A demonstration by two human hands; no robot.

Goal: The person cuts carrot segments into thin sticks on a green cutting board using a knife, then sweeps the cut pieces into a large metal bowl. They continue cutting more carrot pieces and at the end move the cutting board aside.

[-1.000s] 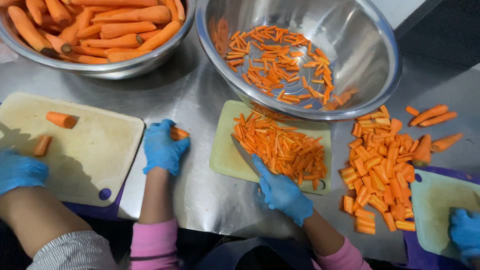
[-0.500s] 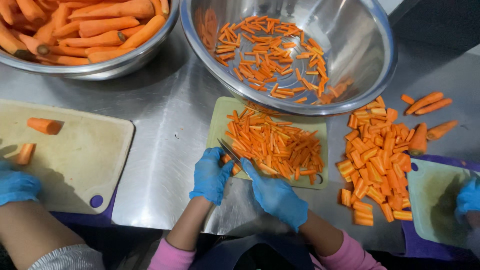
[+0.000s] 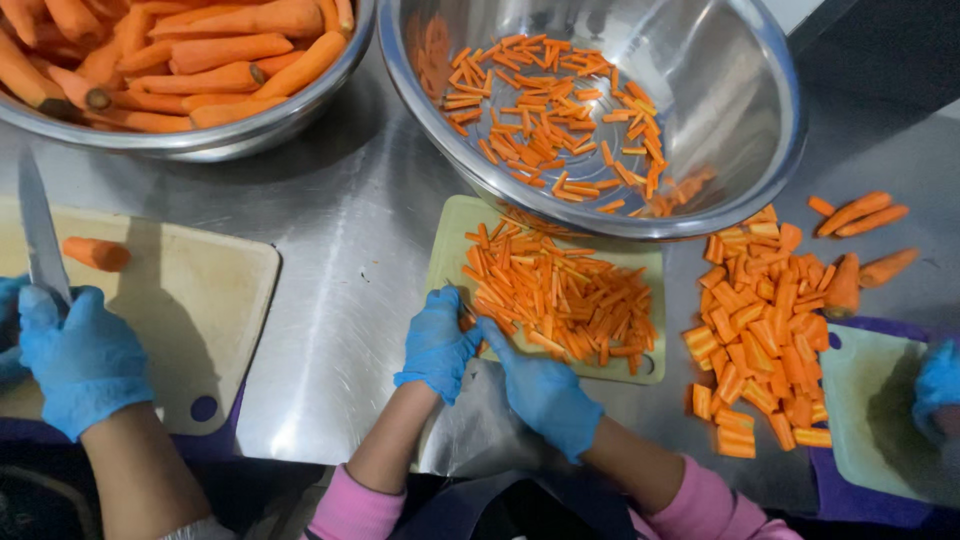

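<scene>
Carrot sticks (image 3: 560, 295): light, stiff, loose, damp; your left hand (image 3: 437, 345) and right hand (image 3: 545, 392) cup the pile's near edge, uncurled—scoop from beneath.

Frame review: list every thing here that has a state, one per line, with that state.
Left hand: gloved, at the edge of the carrot sticks.
Right hand: gloved, on the near side of the pile.
Carrot sticks: cut, heaped on the green board.
Green board: flat, mostly covered.
Right bowl: partly filled with sticks.
Left bowl: full of whole peeled carrots.
Carrot chunks: piled on the steel table.
Co-worker's knife: gripped, blade pointing away.
</scene>
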